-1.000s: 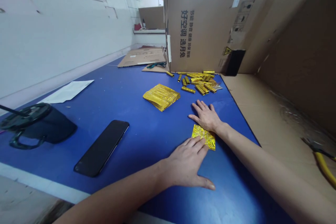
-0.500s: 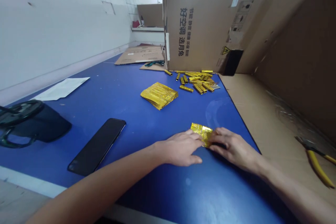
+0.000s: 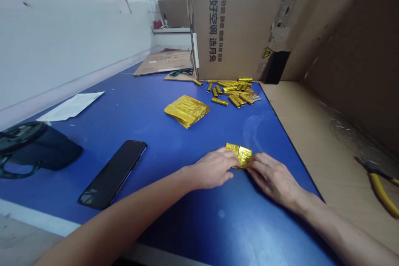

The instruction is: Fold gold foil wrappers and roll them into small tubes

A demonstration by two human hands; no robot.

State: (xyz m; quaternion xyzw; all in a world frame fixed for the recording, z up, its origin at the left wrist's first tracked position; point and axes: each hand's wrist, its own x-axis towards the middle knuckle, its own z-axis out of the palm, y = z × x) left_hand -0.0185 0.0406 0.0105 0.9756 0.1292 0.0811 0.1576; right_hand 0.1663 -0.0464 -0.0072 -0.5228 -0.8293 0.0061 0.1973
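While a dark mug stands at the left edge of the frame, a black phone lies at lower left on the blue table. Near the centre sits a stack of gold sheets. The left hand, fingers together, touches the left part of a single gold sheet (creased and shiny), right of and below centre. The right hand has its fingertips bunched at that sheet's right edge; whether either hand pinches it, I cannot tell. Yellow-handled pliers lie at far right.
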